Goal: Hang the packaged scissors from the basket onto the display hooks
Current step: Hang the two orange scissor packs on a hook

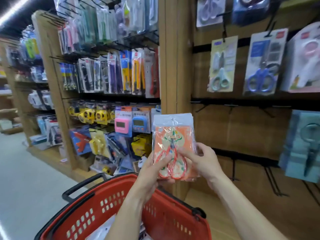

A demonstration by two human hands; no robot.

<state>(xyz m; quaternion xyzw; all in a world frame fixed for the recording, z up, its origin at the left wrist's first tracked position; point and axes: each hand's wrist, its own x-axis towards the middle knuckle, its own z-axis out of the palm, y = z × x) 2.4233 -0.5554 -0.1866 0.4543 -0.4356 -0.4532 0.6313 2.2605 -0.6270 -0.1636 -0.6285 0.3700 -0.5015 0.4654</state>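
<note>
I hold a small stack of orange packaged scissors (pixel 173 135) upright in front of me, above the red basket (pixel 121 205). My left hand (pixel 152 168) grips the stack's lower left edge, thumb across the front. My right hand (pixel 200 160) pinches its lower right side. A white header with a hang hole tops the packs. Bare black display hooks (pixel 200 107) stick out of the brown panel just right of the stack, along a black rail. The basket holds more packaging, mostly hidden by my arms.
Other packaged scissors (pixel 261 64) hang on the upper right panel, and a teal pack (pixel 304 144) hangs at the right edge. A wooden post (pixel 174 58) divides this panel from the left shelves full of cutters, tape measures and timers. Open aisle floor lies at the left.
</note>
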